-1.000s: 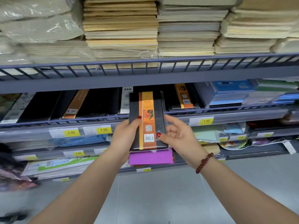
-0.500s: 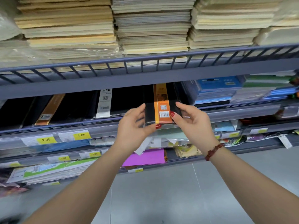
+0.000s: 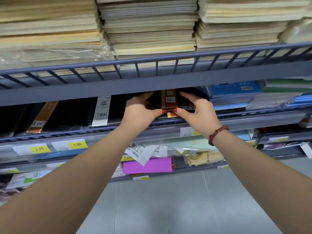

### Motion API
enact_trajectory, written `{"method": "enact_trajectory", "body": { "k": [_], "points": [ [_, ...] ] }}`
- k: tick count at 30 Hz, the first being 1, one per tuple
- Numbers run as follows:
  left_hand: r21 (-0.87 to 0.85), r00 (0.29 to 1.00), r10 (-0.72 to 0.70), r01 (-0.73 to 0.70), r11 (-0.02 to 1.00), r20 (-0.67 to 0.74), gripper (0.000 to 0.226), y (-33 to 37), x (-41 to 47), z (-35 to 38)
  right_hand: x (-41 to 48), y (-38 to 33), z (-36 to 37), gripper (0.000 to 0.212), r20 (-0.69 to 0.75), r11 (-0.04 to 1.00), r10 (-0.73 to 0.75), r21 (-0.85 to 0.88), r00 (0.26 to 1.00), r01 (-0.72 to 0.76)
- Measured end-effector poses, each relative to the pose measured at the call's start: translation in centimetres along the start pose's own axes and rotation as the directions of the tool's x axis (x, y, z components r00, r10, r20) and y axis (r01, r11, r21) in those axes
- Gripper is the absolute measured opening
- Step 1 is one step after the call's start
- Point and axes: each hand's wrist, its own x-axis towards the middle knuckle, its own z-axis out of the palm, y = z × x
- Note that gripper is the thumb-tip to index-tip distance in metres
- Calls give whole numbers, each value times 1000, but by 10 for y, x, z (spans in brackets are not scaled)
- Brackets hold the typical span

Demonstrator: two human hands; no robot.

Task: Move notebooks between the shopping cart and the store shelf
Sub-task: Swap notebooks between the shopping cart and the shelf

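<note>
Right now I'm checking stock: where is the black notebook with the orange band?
Head view, centre: the black notebook with the orange band lies on the second shelf between the left hand and right hand.

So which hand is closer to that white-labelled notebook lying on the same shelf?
Left. The left hand grips the black notebook just right of the white-labelled notebook; the right hand is farther right, on its other side.

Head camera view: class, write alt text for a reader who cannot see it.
Two bare hands, left and right, hold a black notebook with an orange band on a stack on a grey shelf. Cream paper stacks fill the shelf above; yellow price tags line the rail below.
</note>
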Motion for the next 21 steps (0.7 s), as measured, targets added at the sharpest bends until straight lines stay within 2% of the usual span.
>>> {"method": "enact_trajectory", "body": {
  "k": [8, 14, 18, 21],
  "points": [
    [150, 998, 58, -54, 987, -25, 65, -9, -8, 9, 0, 6, 4, 60, 34, 995, -35, -91, 999, 38],
    [185, 997, 67, -74, 980, 46, 58, -3, -14, 1, -4, -2, -2, 62, 84, 991, -32, -127, 996, 43],
    [313, 988, 106, -136, 940, 111, 49, 2, -36, -23, -20, -21, -16, 58, 155, 946, -78, -299, 985, 122],
    [419, 982, 129, -177, 891, 140, 49, 3, -63, -54, -37, -49, -23, 54, 206, 871, -181, -420, 962, 254]
  ]
}}
